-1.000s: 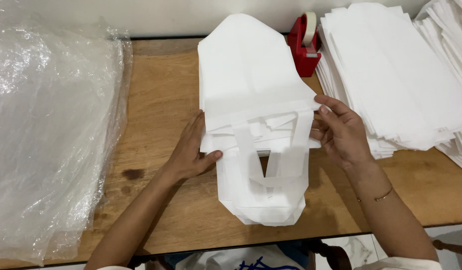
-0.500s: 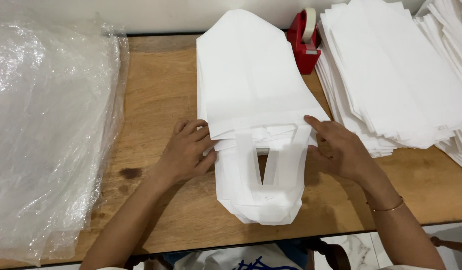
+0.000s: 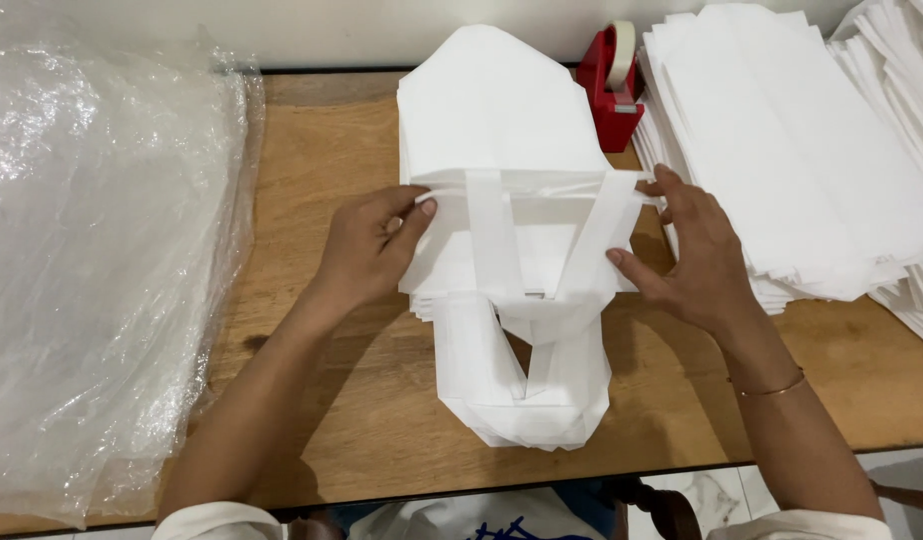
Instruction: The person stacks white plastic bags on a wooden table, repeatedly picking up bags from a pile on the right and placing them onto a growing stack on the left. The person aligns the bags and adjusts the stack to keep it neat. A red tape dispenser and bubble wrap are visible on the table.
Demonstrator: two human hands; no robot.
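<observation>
A stack of white fabric bags [image 3: 502,120] lies in the middle of the wooden table [image 3: 322,360], their handles [image 3: 542,340] pointing toward me. My left hand [image 3: 372,245] pinches the left edge of the top bag's folded-up lower part. My right hand [image 3: 687,250] grips its right edge. Between them the folded section [image 3: 527,235] lies across the stack with its two handle straps on top.
A bundle of clear plastic film [image 3: 92,260] covers the table's left side. A red tape dispenser [image 3: 612,85] stands behind the stack. At the right lie piles of flat white bags [image 3: 792,150]. The table's front edge is near me.
Both hands have lifted the top bag's lower part and folded it away from me over the stack. The handle straps now lie higher up across the bag.
</observation>
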